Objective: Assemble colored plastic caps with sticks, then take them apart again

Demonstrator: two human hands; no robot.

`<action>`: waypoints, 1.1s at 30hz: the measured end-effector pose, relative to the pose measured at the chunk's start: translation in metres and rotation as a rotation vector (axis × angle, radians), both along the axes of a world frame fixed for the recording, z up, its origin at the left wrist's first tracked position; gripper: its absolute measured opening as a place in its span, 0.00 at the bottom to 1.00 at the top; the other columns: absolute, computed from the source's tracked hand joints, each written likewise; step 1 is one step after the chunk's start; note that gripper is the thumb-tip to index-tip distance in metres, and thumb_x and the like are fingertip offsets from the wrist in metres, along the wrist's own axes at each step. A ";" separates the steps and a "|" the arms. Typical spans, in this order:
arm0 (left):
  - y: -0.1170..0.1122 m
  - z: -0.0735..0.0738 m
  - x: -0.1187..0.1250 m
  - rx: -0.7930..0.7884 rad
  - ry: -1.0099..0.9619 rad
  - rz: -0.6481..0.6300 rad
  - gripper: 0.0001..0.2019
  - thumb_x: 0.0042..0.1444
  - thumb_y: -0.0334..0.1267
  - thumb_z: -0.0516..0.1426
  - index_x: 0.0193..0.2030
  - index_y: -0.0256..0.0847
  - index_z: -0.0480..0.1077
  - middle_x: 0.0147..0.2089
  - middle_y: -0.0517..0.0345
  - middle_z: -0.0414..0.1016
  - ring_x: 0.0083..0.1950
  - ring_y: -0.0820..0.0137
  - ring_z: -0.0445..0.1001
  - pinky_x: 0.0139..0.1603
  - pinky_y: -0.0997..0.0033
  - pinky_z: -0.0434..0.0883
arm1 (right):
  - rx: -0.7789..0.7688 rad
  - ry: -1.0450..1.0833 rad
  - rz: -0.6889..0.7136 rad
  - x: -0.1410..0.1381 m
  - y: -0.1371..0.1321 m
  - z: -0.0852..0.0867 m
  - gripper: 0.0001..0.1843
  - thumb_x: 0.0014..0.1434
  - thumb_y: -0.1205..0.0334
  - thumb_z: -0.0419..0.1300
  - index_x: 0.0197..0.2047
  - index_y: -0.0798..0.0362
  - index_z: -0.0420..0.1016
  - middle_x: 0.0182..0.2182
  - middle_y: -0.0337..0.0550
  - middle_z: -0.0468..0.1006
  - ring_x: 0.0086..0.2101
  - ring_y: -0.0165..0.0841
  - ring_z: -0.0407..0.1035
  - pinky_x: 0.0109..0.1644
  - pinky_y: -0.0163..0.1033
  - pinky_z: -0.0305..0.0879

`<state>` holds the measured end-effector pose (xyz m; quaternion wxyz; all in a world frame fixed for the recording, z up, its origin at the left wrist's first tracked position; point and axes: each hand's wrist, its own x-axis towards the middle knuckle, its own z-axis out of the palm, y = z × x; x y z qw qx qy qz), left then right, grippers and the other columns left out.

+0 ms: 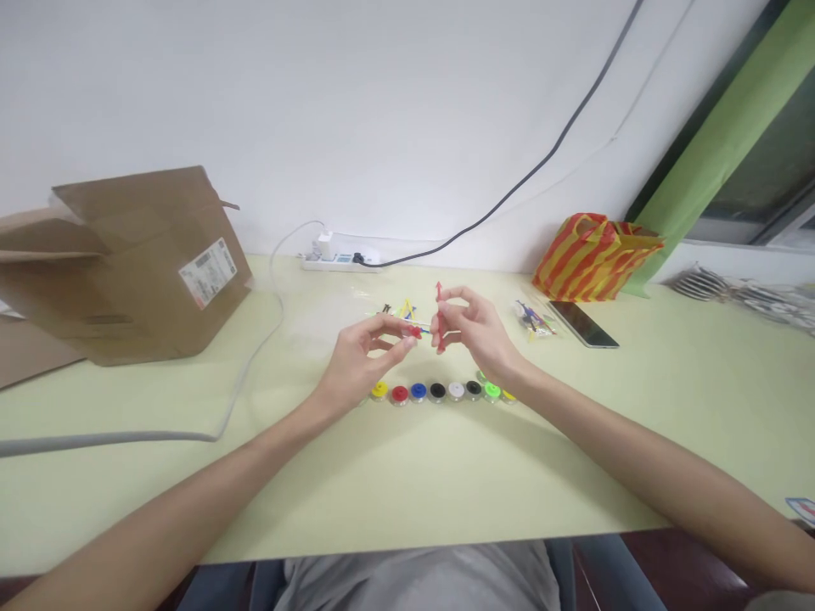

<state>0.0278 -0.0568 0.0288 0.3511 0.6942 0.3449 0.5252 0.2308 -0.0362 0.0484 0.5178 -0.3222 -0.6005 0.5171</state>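
Over the middle of the table, my left hand (364, 355) pinches a small red plastic piece (413, 332) between thumb and fingers. Close by on its right, my right hand (469, 322) grips a thin red plastic stick with an arrow-shaped tip (439, 293), held upright. The two red parts are near each other; I cannot tell whether they touch. Below the hands, a row of small round pieces with coloured tops runs across the table, among them a red one (400, 395), a blue one (418, 391) and a white one (456, 390). Behind my hands lie thin coloured sticks (407, 310), partly hidden.
An open cardboard box (146, 280) stands at the left, with a grey cable (245, 373) beside it. A power strip (340, 261) lies against the wall. To the right are a bag of small parts (535, 320), a phone (584, 325) and a striped bag (592, 259).
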 end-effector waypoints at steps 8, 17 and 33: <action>-0.013 0.006 0.007 0.111 0.216 0.006 0.06 0.62 0.42 0.64 0.41 0.44 0.79 0.42 0.55 0.82 0.44 0.64 0.80 0.48 0.63 0.78 | -0.079 0.039 -0.018 0.009 -0.024 -0.022 0.24 0.55 0.45 0.72 0.44 0.54 0.75 0.27 0.40 0.80 0.24 0.29 0.72 0.27 0.36 0.71; -0.010 0.001 0.008 0.344 0.377 0.058 0.06 0.61 0.37 0.64 0.46 0.47 0.78 0.44 0.58 0.82 0.44 0.67 0.78 0.47 0.65 0.76 | -0.016 0.079 0.085 0.010 -0.032 -0.022 0.19 0.55 0.48 0.73 0.38 0.54 0.78 0.30 0.42 0.80 0.29 0.30 0.73 0.28 0.35 0.74; -0.018 0.004 0.009 0.241 0.270 -0.031 0.05 0.64 0.35 0.62 0.46 0.45 0.78 0.45 0.57 0.81 0.45 0.68 0.79 0.50 0.65 0.79 | -0.100 0.092 0.122 0.011 -0.037 -0.017 0.18 0.56 0.50 0.73 0.38 0.54 0.77 0.27 0.37 0.76 0.23 0.26 0.68 0.26 0.33 0.66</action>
